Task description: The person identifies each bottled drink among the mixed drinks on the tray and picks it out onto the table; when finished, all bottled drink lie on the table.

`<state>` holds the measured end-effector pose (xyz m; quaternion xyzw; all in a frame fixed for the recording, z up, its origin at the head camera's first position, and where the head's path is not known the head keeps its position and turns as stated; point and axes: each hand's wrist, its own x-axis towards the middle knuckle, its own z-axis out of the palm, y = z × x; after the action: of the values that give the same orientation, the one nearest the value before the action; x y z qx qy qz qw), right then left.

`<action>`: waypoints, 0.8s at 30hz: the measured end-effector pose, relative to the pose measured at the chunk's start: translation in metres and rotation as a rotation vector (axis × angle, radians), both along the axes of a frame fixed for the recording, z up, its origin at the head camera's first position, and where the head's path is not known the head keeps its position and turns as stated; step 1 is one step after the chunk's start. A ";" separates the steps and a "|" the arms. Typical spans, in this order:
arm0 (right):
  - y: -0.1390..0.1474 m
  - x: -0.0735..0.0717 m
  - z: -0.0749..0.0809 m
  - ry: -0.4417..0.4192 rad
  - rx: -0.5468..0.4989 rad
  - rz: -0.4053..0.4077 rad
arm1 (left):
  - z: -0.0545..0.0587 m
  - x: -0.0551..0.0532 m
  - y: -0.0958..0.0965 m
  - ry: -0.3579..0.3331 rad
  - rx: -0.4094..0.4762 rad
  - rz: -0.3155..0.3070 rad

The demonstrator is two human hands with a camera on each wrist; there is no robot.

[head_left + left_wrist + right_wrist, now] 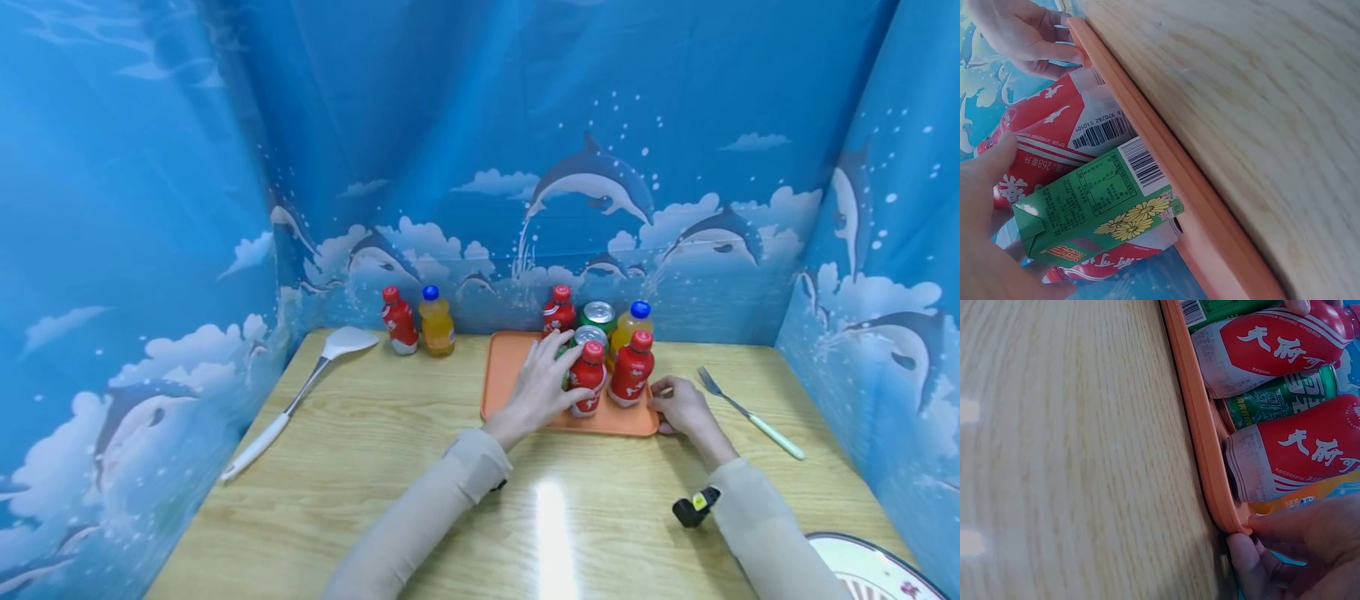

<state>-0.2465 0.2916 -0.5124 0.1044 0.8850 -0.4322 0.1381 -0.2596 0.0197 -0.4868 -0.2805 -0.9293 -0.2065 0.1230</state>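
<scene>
An orange tray [504, 367] bears red drink bottles [632, 371], green cans [599, 313], an orange-drink bottle [622, 333] and a green carton [1094, 206]. My left hand [542, 379] reaches over the tray with fingers spread; its thumb lies against the front red bottle [587, 382]. In the left wrist view the carton stands between thumb and fingers, with a gap beside the thumb. From the head, that hand hides the carton. At the tray's front right corner, my right hand [684, 407] pinches the rim [1235, 519] between thumb and fingers.
Left of the tray stand another red bottle [400, 322] and an orange-drink bottle [437, 323]. A white-handled spatula [300, 400] lies at the left, a fork [750, 414] at the right. Near the front right corner sits a patterned plate [862, 554]. A blue dolphin curtain [450, 167] encloses the table.
</scene>
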 end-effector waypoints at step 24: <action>0.002 -0.002 -0.001 -0.007 -0.019 0.011 | 0.016 0.020 -0.003 0.087 0.096 -0.103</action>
<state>-0.2487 0.2934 -0.5134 0.0996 0.8809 -0.4395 0.1445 -0.2394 0.0169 -0.4710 -0.3304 -0.8963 -0.2446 0.1660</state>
